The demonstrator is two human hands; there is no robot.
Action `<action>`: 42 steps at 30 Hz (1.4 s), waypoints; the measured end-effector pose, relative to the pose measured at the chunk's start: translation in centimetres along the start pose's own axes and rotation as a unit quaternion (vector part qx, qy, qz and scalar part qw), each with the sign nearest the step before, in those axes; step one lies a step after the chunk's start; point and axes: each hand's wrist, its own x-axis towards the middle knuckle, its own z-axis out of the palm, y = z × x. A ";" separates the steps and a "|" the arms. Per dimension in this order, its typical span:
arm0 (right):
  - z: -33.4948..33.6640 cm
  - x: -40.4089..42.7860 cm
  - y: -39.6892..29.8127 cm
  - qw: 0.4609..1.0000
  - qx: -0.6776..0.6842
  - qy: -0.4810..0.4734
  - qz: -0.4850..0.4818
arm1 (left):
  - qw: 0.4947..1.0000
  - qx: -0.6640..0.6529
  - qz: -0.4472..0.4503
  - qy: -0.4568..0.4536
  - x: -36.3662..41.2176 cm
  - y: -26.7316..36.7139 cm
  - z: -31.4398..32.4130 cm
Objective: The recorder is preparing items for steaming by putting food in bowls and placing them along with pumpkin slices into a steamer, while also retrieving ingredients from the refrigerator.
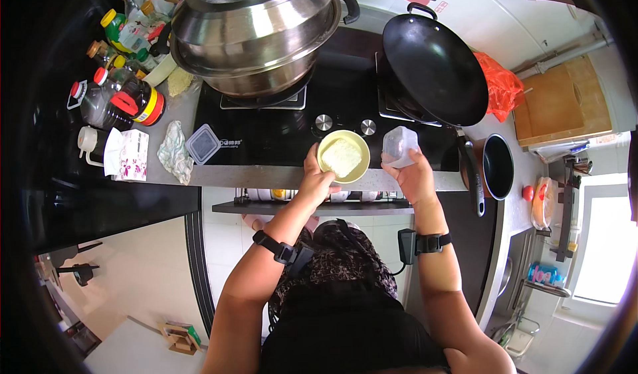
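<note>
My left hand (pixel 315 178) grips a pale yellow bowl (pixel 365 160) by its left side, over the front edge of the counter. Inside the bowl lies a white block of food (pixel 341 157), perhaps packed rice. A clear plastic container (pixel 400 144) is held in my right hand (pixel 414 178), just right of the bowl and apart from it; it looks nearly emptied. The matching plastic lid (pixel 203 144) rests at the left side of the black cooktop (pixel 279 139). A crumpled cloth (pixel 176 152) lies beside the lid.
A large lidded steel pot (pixel 254 40) stands on the left burner. On the right burner a black wok (pixel 433 70) sits tilted, and a saucepan (pixel 497 167) is beside it, its handle jutting over the counter edge. Bottles (pixel 107 94) and a tissue box (pixel 133 155) crowd the left.
</note>
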 end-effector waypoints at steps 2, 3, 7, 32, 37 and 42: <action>-1.8 0.3 0.5 0.998 0.057 0.013 0.026 | 1.000 -0.005 -0.003 0.000 0.0 -0.3 -0.3; -2.5 0.3 0.5 0.992 0.111 0.025 0.049 | 1.000 -0.012 -0.005 -0.001 -0.2 0.2 -0.1; -3.7 1.3 0.4 0.982 0.052 0.164 0.083 | 0.999 -0.014 -0.035 -0.004 -1.4 2.0 0.1; 7.4 -4.2 0.6 0.819 -0.558 0.047 -0.122 | 0.835 0.498 0.218 -0.086 -8.2 27.2 -4.8; 6.9 -5.2 1.1 0.816 -0.558 0.114 -0.105 | 0.546 0.699 0.456 0.079 -3.7 41.3 -5.6; 8.7 -6.7 0.5 0.799 -0.565 0.164 -0.127 | 0.468 0.801 0.373 0.034 3.3 42.9 -6.4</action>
